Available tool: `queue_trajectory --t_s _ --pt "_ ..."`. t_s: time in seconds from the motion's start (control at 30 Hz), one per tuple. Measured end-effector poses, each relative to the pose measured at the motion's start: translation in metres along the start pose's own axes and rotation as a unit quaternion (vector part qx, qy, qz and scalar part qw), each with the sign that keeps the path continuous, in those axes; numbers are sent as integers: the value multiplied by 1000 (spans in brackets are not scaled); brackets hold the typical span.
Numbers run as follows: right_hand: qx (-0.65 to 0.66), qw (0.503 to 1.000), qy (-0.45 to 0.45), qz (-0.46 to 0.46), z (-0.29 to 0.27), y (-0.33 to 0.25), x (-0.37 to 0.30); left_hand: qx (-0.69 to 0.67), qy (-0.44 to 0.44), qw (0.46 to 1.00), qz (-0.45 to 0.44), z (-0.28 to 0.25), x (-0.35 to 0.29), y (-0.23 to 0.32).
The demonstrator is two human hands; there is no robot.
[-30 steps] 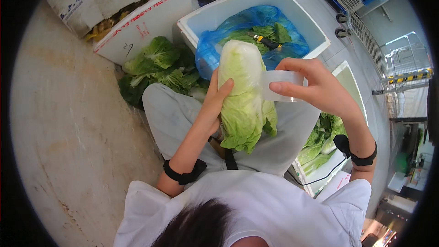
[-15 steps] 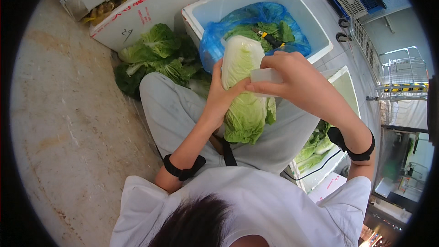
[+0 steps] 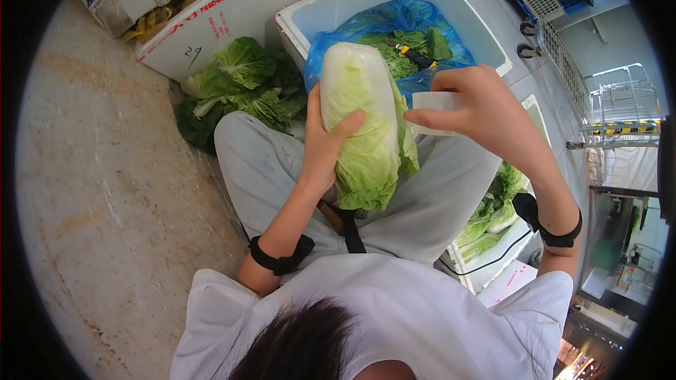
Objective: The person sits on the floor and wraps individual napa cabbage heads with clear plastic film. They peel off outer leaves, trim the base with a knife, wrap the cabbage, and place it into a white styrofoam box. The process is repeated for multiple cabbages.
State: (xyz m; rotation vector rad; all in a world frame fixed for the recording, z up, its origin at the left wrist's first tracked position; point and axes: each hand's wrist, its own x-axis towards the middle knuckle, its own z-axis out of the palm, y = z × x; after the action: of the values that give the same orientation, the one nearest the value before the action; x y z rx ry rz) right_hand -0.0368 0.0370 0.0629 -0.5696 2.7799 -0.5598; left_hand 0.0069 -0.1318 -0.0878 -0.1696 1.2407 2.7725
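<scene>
A pale green napa cabbage (image 3: 366, 141) stands tilted above my lap, its white base toward the far side and glossy as if under clear film. My left hand (image 3: 325, 144) is wrapped round its left side, thumb across the front. Just right of the cabbage, my right hand (image 3: 479, 102) grips a short whitish translucent roll (image 3: 431, 107), which looks like plastic film, between thumb and fingers. A small gap shows between roll and cabbage. Beyond them, a yellow-and-black utility knife (image 3: 417, 58) lies on green leaves inside a blue plastic bag (image 3: 394, 14).
The bag sits in a white foam box (image 3: 468, 0) ahead. Loose cabbage leaves (image 3: 243, 74) are heaped at left, against a white foam panel (image 3: 211, 28). Another foam box (image 3: 486, 274) with cabbages is at my right. A wire cart (image 3: 623, 98) stands farther right.
The cabbage has shifted left and tilted in my left hand, whose thumb now lies on its front. My right hand with the roll has moved right, away from the cabbage.
</scene>
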Motion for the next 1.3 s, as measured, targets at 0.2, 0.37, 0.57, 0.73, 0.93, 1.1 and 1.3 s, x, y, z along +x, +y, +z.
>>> queue_trajectory --t_s 0.2,0.37,0.57,0.73,0.93,1.1,1.3 --pt "134 982 73 -112 -14 -15 -11 -80 3 996 -42 -18 -3 -11" --pt "410 891 176 -88 -30 -4 -14 -248 -81 948 -182 -32 -4 -4" --pt "444 858 259 -14 39 18 7 -341 -167 913 -149 -22 -1 -6" --pt "292 899 319 -71 77 10 8 -176 -119 964 -162 -24 -4 2" --pt "493 816 300 -17 81 11 8 -87 -61 991 -81 -3 8 18" --pt "451 831 325 6 79 15 9 -18 -37 994 -98 12 12 27" --pt "368 864 344 26 87 13 9 -44 -1 992 -120 16 3 25"
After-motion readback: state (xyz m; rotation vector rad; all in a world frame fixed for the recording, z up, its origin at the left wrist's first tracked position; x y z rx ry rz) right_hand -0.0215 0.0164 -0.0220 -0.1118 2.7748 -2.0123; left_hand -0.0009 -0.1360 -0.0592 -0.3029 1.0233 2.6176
